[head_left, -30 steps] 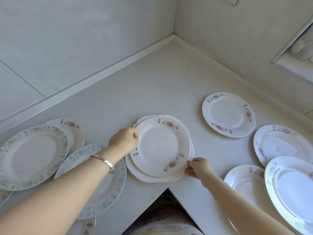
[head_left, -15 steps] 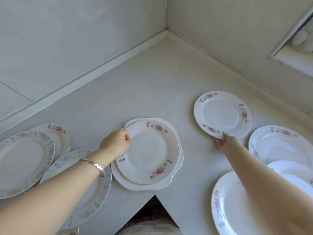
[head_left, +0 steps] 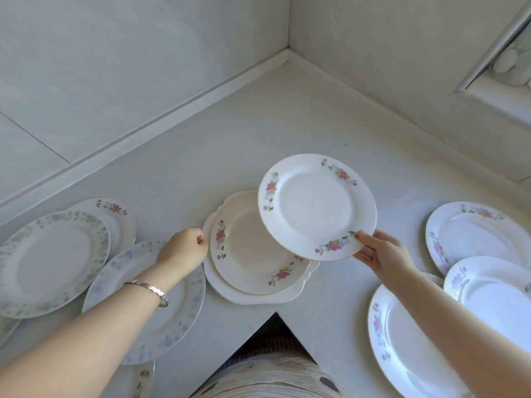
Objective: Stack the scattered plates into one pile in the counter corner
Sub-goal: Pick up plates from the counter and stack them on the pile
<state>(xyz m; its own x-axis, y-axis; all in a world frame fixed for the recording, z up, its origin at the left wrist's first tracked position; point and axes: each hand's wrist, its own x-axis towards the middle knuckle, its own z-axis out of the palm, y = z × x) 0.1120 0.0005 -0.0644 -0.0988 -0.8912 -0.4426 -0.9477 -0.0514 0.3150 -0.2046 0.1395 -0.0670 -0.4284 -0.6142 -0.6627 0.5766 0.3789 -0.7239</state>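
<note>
A small pile of two plates (head_left: 253,254) lies near the counter's inner front notch: a pink-flowered plate on a scalloped white one. My left hand (head_left: 184,251), fingers curled, pinches the pile's left rim. My right hand (head_left: 379,254) grips the near rim of another pink-flowered plate (head_left: 316,205), held tilted in the air above the pile's right side. More plates lie scattered left, such as the blue-flowered plate (head_left: 172,305), and right, such as the large white plate (head_left: 408,349).
The white counter (head_left: 258,133) runs back to a walled corner (head_left: 287,53). At left sit a pale-green-rimmed plate (head_left: 51,262) and a pink-flowered plate (head_left: 115,216). At right lie two more plates (head_left: 474,234), (head_left: 494,297). A window ledge (head_left: 494,93) is at upper right.
My right hand took hold of the pink-flowered plate on the right, lifted it off the counter and carried it left over the pile. My left hand stayed at the pile's left rim.
</note>
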